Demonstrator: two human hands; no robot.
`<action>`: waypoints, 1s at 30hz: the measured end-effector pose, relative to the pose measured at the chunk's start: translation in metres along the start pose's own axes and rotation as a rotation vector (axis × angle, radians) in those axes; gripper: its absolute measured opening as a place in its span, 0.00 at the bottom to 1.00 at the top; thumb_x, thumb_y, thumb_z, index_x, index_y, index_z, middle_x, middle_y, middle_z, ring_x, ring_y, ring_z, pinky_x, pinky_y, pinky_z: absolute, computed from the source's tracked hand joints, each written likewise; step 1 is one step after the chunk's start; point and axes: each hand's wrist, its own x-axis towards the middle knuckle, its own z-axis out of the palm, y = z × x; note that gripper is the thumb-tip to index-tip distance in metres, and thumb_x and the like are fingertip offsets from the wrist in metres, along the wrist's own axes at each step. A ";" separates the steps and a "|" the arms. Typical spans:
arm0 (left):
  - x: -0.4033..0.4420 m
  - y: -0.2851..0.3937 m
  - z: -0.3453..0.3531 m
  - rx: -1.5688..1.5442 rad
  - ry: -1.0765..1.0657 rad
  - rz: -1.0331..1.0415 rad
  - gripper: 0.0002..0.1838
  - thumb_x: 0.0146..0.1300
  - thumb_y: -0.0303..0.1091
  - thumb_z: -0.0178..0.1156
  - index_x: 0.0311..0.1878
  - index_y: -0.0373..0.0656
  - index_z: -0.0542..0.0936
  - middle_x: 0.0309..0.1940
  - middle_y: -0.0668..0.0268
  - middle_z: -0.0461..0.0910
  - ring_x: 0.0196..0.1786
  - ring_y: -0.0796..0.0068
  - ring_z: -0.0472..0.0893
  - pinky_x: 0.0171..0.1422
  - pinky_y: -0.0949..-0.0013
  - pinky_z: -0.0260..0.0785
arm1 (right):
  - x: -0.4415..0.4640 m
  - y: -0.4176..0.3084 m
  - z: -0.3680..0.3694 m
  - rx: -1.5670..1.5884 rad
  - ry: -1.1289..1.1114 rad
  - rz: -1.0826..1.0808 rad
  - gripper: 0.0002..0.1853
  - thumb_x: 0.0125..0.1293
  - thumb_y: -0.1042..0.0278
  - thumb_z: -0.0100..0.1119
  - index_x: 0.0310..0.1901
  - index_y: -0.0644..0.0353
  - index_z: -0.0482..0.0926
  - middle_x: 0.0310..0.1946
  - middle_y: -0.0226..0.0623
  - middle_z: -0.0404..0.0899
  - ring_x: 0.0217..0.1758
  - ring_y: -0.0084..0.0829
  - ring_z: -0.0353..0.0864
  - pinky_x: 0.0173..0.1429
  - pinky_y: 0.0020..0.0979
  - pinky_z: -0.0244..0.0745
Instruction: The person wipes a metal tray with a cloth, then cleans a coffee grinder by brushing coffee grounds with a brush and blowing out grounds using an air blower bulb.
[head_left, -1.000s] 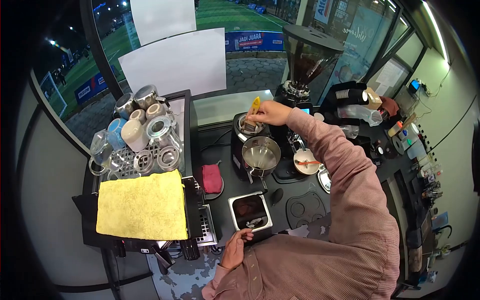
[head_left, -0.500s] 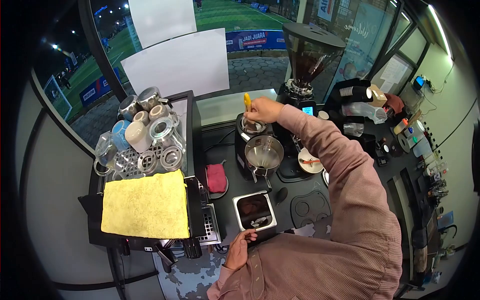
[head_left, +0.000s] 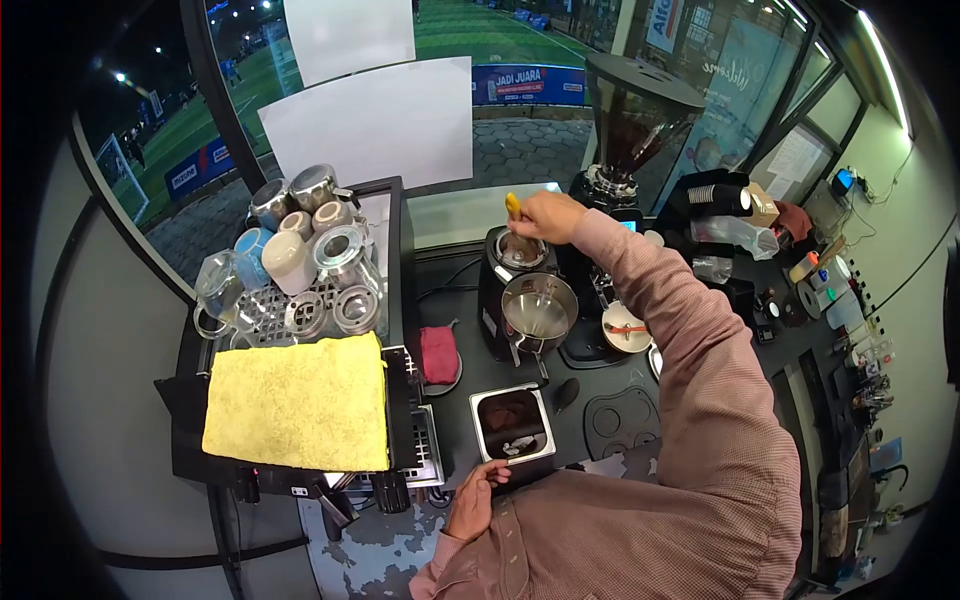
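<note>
My right hand (head_left: 552, 218) is closed on a brush with a yellow handle (head_left: 513, 205), its bristles down at the round top of a small black grinder (head_left: 520, 250). Just in front of that opening is a metal bowl-like pan (head_left: 539, 314). My left hand (head_left: 472, 502) holds nothing that shows; its fingers are apart and rest by the near edge of a square metal knock box (head_left: 512, 424), which has dark grounds inside.
A tall grinder (head_left: 640, 120) with a bean hopper stands behind my right forearm. At left, an espresso machine carries cups, glass jugs and a yellow towel (head_left: 298, 403). A red cloth (head_left: 438, 355), a black spoon (head_left: 567, 392) and a white bowl (head_left: 626, 328) lie on the counter.
My right hand has moved the brush slightly about the grinder's top, and its handle tilts differently. My left hand stays by the knock box. The whole view has shifted a little.
</note>
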 end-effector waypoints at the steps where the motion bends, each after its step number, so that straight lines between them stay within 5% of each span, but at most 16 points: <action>1: -0.001 0.000 -0.001 -0.005 0.004 -0.003 0.37 0.85 0.60 0.32 0.66 0.33 0.76 0.50 0.55 0.85 0.52 0.64 0.85 0.60 0.65 0.75 | -0.004 0.000 0.003 -0.005 0.009 -0.037 0.19 0.71 0.50 0.60 0.38 0.58 0.87 0.32 0.46 0.88 0.38 0.50 0.88 0.46 0.46 0.81; 5: 0.001 -0.001 -0.003 -0.014 0.000 0.006 0.37 0.84 0.60 0.33 0.66 0.33 0.75 0.50 0.55 0.84 0.52 0.64 0.84 0.60 0.65 0.75 | 0.007 0.015 0.002 0.324 0.003 -0.059 0.18 0.70 0.51 0.61 0.39 0.61 0.87 0.31 0.47 0.88 0.36 0.50 0.88 0.44 0.44 0.81; 8: 0.004 0.000 -0.004 -0.020 -0.005 0.001 0.37 0.84 0.60 0.33 0.66 0.32 0.75 0.51 0.55 0.84 0.52 0.64 0.84 0.60 0.64 0.75 | 0.002 0.008 0.010 0.073 0.053 -0.004 0.18 0.71 0.52 0.61 0.39 0.62 0.86 0.30 0.47 0.87 0.35 0.49 0.88 0.44 0.43 0.81; 10: 0.006 0.001 -0.004 -0.024 -0.013 0.004 0.37 0.84 0.60 0.33 0.66 0.32 0.75 0.51 0.55 0.84 0.52 0.64 0.84 0.60 0.64 0.75 | 0.003 0.004 0.005 0.123 -0.044 -0.046 0.17 0.71 0.53 0.61 0.40 0.62 0.86 0.31 0.46 0.88 0.37 0.49 0.88 0.45 0.44 0.81; 14: 0.009 0.004 -0.005 -0.035 -0.022 0.007 0.37 0.84 0.60 0.35 0.65 0.32 0.76 0.51 0.55 0.84 0.52 0.64 0.84 0.60 0.64 0.75 | 0.001 -0.003 -0.008 0.243 0.133 0.006 0.18 0.72 0.50 0.62 0.42 0.59 0.87 0.33 0.47 0.88 0.40 0.49 0.88 0.47 0.44 0.81; 18: 0.011 -0.001 -0.005 -0.018 -0.031 0.002 0.36 0.84 0.60 0.35 0.65 0.33 0.76 0.50 0.55 0.84 0.52 0.64 0.84 0.60 0.64 0.75 | 0.002 0.009 -0.005 0.040 -0.109 -0.035 0.19 0.73 0.49 0.62 0.44 0.60 0.86 0.33 0.46 0.88 0.39 0.49 0.88 0.45 0.44 0.80; 20: 0.011 0.002 -0.005 -0.019 -0.016 0.011 0.37 0.84 0.60 0.34 0.65 0.33 0.76 0.50 0.55 0.84 0.52 0.64 0.85 0.60 0.64 0.75 | 0.004 0.010 -0.006 0.110 0.053 -0.032 0.20 0.73 0.49 0.61 0.42 0.61 0.86 0.32 0.46 0.88 0.38 0.48 0.88 0.45 0.43 0.80; 24: 0.012 0.004 -0.005 -0.021 -0.005 -0.003 0.38 0.84 0.61 0.34 0.65 0.33 0.76 0.50 0.55 0.84 0.52 0.64 0.85 0.60 0.65 0.75 | -0.002 -0.003 0.007 0.251 -0.053 0.003 0.21 0.73 0.50 0.59 0.37 0.63 0.86 0.31 0.49 0.87 0.38 0.46 0.89 0.45 0.45 0.80; 30: 0.014 0.004 -0.005 -0.026 -0.002 0.001 0.39 0.84 0.62 0.32 0.66 0.32 0.76 0.50 0.55 0.83 0.53 0.65 0.84 0.61 0.65 0.75 | 0.001 -0.005 0.013 0.340 0.348 0.119 0.20 0.70 0.53 0.61 0.34 0.66 0.86 0.25 0.47 0.85 0.28 0.46 0.87 0.40 0.42 0.82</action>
